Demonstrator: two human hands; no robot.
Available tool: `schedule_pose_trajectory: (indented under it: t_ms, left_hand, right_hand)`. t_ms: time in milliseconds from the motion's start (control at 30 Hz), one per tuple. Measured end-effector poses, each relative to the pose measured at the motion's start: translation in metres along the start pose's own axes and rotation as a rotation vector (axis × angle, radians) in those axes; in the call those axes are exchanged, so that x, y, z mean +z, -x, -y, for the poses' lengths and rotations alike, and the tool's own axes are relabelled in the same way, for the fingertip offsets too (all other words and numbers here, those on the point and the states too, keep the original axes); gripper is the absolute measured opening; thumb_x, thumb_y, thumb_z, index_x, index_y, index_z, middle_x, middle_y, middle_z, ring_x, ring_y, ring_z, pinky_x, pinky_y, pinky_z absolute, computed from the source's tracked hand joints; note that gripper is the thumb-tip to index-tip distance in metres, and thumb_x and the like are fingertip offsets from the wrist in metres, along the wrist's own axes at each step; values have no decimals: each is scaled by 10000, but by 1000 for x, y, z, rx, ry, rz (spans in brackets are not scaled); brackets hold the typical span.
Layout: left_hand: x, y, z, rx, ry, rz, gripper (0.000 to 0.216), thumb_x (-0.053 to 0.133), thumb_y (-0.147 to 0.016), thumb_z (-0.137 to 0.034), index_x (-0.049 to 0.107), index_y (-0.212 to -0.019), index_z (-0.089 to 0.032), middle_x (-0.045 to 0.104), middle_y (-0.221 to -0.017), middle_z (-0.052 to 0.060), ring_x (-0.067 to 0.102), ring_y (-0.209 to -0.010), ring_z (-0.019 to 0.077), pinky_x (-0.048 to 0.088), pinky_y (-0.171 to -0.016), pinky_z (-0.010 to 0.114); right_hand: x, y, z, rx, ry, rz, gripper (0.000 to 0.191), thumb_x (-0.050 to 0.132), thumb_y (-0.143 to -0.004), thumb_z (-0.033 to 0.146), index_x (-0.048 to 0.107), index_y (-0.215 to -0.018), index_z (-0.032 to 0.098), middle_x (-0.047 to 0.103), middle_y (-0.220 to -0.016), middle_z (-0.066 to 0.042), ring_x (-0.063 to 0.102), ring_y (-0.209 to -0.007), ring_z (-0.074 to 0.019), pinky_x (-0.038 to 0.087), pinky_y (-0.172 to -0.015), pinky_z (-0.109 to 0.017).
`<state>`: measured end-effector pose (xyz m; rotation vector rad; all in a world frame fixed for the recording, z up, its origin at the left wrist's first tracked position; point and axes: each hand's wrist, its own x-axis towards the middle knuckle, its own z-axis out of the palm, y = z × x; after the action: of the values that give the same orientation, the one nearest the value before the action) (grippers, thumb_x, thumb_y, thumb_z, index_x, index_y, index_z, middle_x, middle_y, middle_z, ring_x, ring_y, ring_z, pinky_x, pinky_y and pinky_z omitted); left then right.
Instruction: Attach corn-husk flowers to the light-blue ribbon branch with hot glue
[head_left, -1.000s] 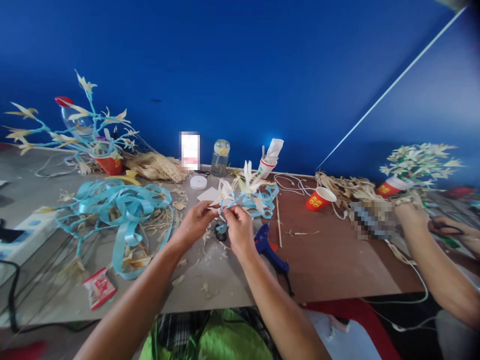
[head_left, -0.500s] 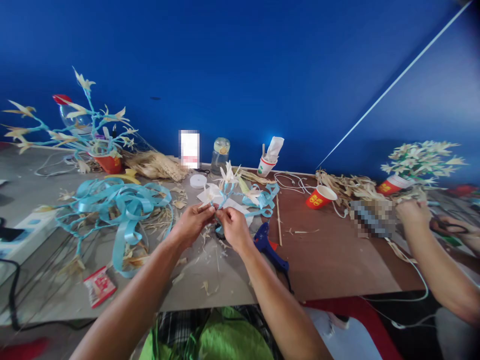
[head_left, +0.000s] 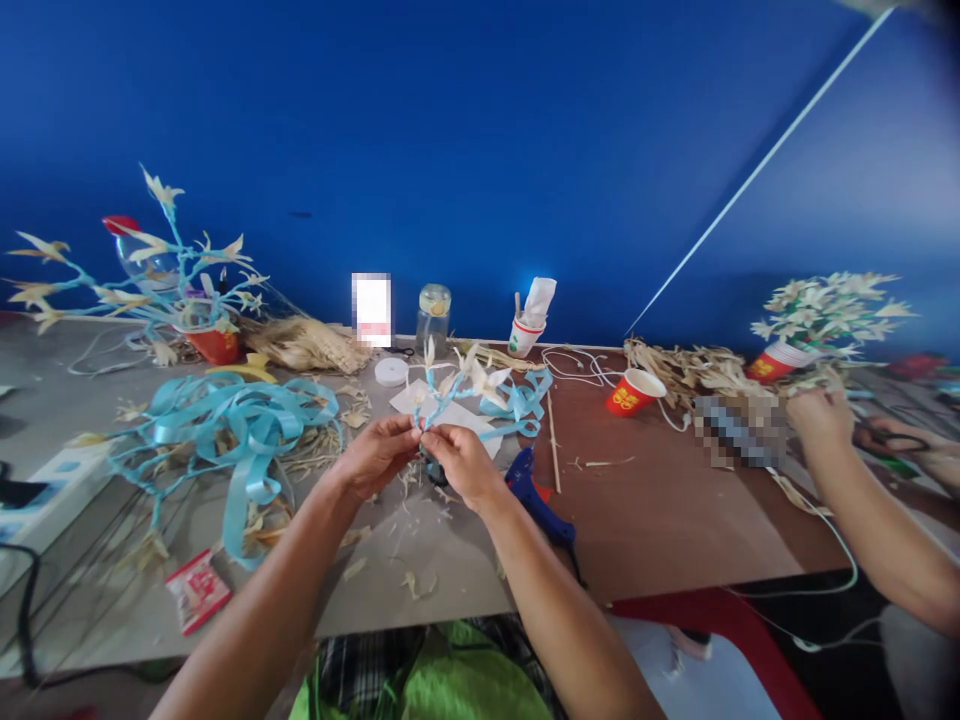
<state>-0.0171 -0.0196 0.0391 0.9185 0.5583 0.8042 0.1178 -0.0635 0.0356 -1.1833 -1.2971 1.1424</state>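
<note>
Blue-wrapped flower stems (head_left: 443, 402) sit pinched by left hand (head_left: 375, 455) and right hand (head_left: 466, 466). Joining seems underway; next calls for steady pressure.

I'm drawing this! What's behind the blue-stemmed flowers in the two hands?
Behind the held flowers, a white sheet and a clear jar show. The flowers cover bits of both, so those bits can't be seen.

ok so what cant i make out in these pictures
All in the head view:
Lower stem of the blue-stemmed white flower sprig: hidden by the grip of the left hand and right hand.
Markings on the upright white rectangle: pixelated.
Outline of the long grey object: pixelated.
Long white power strip: cut off by the left edge.
</note>
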Motion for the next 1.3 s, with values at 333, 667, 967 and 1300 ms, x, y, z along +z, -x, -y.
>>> schedule_pose_trajectory:
  t_ms: [333, 667, 967, 1300]
  left_hand:
    - [-2, -4, 7, 178, -384, -205, 218, 729, -658, -330, 669, -688, -122, 589, -605, -8, 480, -571, 101, 369, -591, 225]
    - [14, -2, 12, 216, -74, -348, 221, 756, -621, -279, 671, -769, -139, 597, -627, -18, 521, -576, 87, 429, -631, 231]
    - [21, -1, 6, 261, 39, -363, 241, 789, -573, -243, 624, -724, -154, 615, -678, -29, 564, -624, 83, 465, -684, 246]
    - [20, -1, 6, 130, 170, -386, 266, 774, -585, -200, 591, -774, -160, 596, -627, -51, 549, -534, 62, 486, -616, 229]
  right_hand:
    - [1, 4, 6, 5, 132, -142, 179, 529, -717, 309, 525, -605, 169, 435, -514, 45, 355, -497, -88, 287, -473, -210]
    - [6, 0, -3, -175, 216, -428, 111, 479, -742, 243, 510, -647, 195, 518, -606, 9, 489, -630, -143, 384, -574, -234]
    - [5, 2, 0, -391, 386, -457, 121, 446, -734, 107, 453, -658, 200, 524, -704, -23, 499, -725, -160, 398, -704, -277]
    - [7, 3, -2, -417, 429, -483, 140, 438, -758, 90, 456, -684, 206, 538, -737, -37, 509, -759, -170, 417, -732, -292]
